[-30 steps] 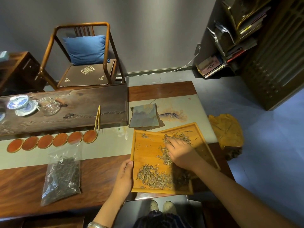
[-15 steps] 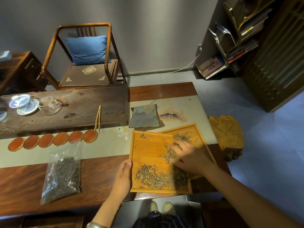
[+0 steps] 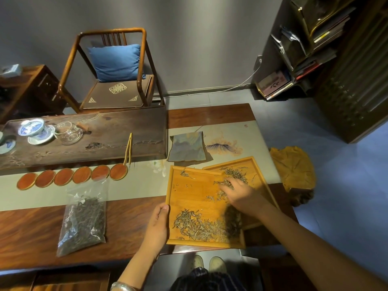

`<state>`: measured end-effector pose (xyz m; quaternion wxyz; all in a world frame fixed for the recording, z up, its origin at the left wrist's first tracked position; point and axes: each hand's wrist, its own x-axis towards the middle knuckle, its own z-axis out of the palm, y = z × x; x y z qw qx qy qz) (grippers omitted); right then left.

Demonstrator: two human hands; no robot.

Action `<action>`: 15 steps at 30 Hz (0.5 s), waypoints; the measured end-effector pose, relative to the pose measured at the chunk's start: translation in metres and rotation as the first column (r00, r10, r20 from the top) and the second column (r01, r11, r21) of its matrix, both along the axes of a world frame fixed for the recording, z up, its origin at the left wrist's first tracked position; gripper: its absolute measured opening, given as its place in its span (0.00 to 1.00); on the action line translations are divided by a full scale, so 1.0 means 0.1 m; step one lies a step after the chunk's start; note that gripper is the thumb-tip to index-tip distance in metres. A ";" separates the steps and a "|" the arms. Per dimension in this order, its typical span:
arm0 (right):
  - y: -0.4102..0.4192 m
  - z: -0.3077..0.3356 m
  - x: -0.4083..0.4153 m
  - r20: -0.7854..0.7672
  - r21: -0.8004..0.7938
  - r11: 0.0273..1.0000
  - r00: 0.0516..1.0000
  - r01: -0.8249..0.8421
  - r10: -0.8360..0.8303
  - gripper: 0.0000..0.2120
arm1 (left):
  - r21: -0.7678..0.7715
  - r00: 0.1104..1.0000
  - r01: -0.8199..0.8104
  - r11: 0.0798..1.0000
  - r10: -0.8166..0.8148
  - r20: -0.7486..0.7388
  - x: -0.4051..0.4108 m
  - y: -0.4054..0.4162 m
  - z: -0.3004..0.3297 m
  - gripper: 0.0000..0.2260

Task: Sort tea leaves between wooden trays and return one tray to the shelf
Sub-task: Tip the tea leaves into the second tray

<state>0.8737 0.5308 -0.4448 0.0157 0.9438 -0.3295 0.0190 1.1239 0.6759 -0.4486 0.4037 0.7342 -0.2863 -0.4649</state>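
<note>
Two light wooden trays lie on the table's right end. The near tray (image 3: 193, 187) overlaps the far tray (image 3: 255, 164), which sits partly under it. Pale tea leaves (image 3: 197, 225) are heaped along the near tray's front, and a thinner scatter of leaves (image 3: 236, 173) lies across both trays farther back. My left hand (image 3: 157, 225) grips the near tray's left front edge, thumb on the rim. My right hand (image 3: 241, 194) rests palm down on the leaves at the near tray's right side, fingers spread. The shelf (image 3: 310, 45) stands at the far right against the wall.
A clear bag of dark tea (image 3: 84, 219) lies left of the trays. Several round red coasters (image 3: 71, 176) line the runner, with tongs (image 3: 128, 150), a gaiwan (image 3: 34, 130) and a glass pitcher (image 3: 70, 133) on the dark tea board. A folded cloth (image 3: 188, 149) lies behind the trays. A chair (image 3: 114, 70) stands beyond.
My right hand has swept toward me and to the right across the tray, dragging leaves with it. My left hand keeps its hold on the tray edge.
</note>
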 end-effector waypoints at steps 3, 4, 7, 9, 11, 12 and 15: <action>-0.06 0.04 -0.04 0.016 -0.014 0.999 0.999 0.049 -0.049 0.18 | -0.002 1.000 0.010 1.000 -0.010 0.004 -0.01 0.00 0.03 0.11; -0.07 0.04 -0.05 0.004 -0.002 0.998 0.998 0.070 -0.070 0.18 | 0.000 1.000 0.012 1.000 -0.012 0.003 -0.02 0.00 0.04 0.11; -0.12 0.05 -0.07 -0.022 0.048 0.986 0.988 0.157 -0.156 0.17 | 0.004 1.000 0.017 1.000 -0.017 0.010 -0.02 -0.01 0.07 0.11; -0.15 0.08 -0.10 0.019 0.053 0.976 0.977 0.213 -0.214 0.18 | 0.001 1.000 0.021 1.000 -0.021 0.011 -0.03 -0.02 0.09 0.11; -0.11 0.17 -0.07 0.123 0.006 0.987 0.979 0.160 -0.159 0.16 | -0.002 1.000 0.016 1.000 -0.016 -0.004 -0.03 -0.05 0.11 0.12; -0.05 0.20 -0.03 0.145 -0.052 0.995 0.986 0.089 -0.080 0.14 | -0.003 1.000 0.011 1.000 -0.011 -0.008 -0.03 -0.06 0.12 0.11; 0.22 0.26 0.15 0.182 -0.025 0.999 0.983 -0.027 0.031 0.16 | -0.009 1.000 -0.004 1.000 0.004 -0.006 -0.04 -0.11 0.13 0.10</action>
